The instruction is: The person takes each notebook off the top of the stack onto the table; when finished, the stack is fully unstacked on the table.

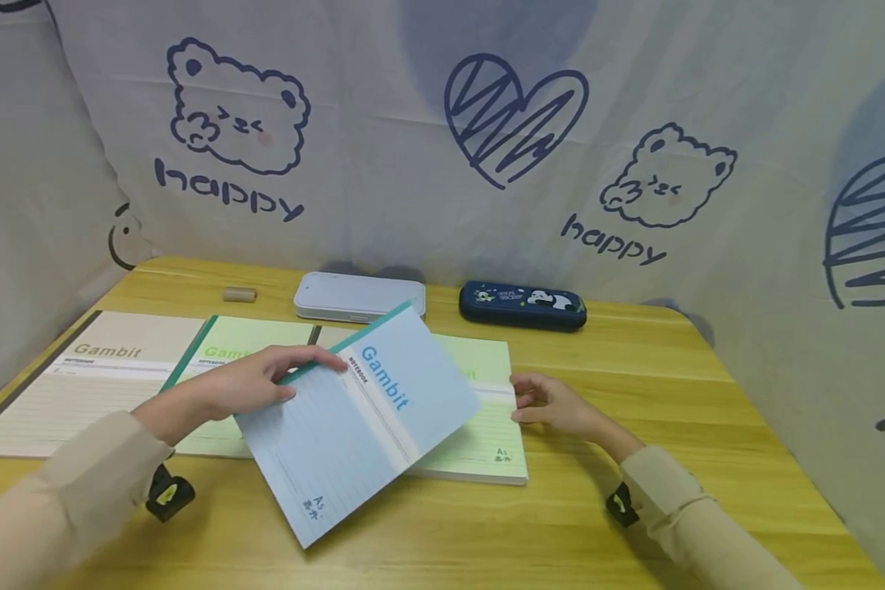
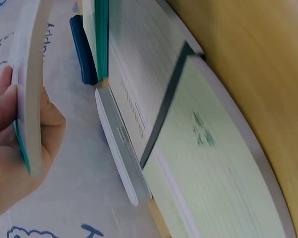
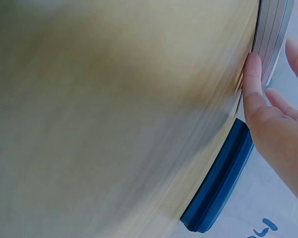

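Observation:
My left hand (image 1: 251, 381) holds a light blue notebook (image 1: 354, 426) by its teal spine, thumb on the cover and fingers around the edge. The notebook is raised and tilted over the row of others. In the left wrist view it appears edge-on as a thick pad (image 2: 35, 99). My right hand (image 1: 556, 406) touches the right edge of a pale green notebook (image 1: 479, 422), which the blue one partly covers. Seen from the right wrist, one finger (image 3: 253, 74) meets the layered page edges (image 3: 273, 29), with the thumb and other fingers apart.
A beige notebook (image 1: 111, 393) and another green notebook (image 1: 265, 332) lie to the left. A dark-spined beige notebook (image 1: 332, 334) is mostly hidden beside them. Behind stand a white case (image 1: 361, 293), a navy panda pencil case (image 1: 522, 307) and a small tan cylinder (image 1: 239, 294), before a printed curtain (image 1: 383, 147).

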### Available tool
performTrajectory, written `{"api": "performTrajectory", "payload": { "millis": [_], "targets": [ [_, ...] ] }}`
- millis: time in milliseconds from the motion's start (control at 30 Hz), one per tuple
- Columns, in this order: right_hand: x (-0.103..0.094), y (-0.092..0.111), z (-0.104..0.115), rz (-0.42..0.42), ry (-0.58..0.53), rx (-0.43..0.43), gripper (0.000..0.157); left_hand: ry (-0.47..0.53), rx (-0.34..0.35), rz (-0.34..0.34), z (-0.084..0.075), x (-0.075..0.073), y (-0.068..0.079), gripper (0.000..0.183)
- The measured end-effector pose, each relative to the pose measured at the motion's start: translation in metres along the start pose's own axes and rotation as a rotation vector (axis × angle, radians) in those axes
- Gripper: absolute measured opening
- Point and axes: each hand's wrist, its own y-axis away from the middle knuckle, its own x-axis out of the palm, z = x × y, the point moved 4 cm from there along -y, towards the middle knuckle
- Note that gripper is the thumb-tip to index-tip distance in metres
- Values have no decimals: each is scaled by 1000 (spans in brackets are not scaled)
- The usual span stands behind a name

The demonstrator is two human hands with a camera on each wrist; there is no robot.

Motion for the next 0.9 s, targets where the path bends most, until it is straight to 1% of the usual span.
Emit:
{"api": "performTrajectory", "payload": {
  "millis": [133,233,333,567,767,900],
  "targets": [
    [0,-1,0,-3,2,1,59,22,24,56,1,-3,9,50],
    [1,-1,2,-2,5,2,59,50,49,100,2,-3,14,50],
    [1,0,3,-5,10,7,58,55,64,131,3,-1,19,52],
    [2,-1,-1,-10,15,14,59,-19,65,143,9,1,30,55],
    [1,-1,0,-5,8,-2,59,-36,57,167,17,2,37,54],
    [1,-1,0,-4,1,-3,58,-61,54,190,22,4,40,59]
  ]
}}
